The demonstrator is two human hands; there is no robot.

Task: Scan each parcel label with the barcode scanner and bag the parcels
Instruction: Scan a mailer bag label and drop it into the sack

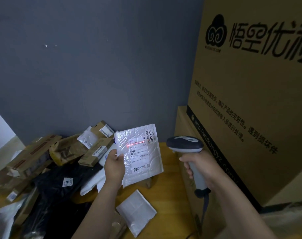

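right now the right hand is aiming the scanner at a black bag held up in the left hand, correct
No: what the left hand holds up is a white padded mailer. The right hand does aim the scanner at it, as the head view shows.

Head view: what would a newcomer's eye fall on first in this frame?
The red scan line glowing across the label of the white bubble mailer, held up at centre by the left hand, draws the eye first. Just right, the right hand grips the barcode scanner aimed at it. A tall printed cardboard box fills the right side.
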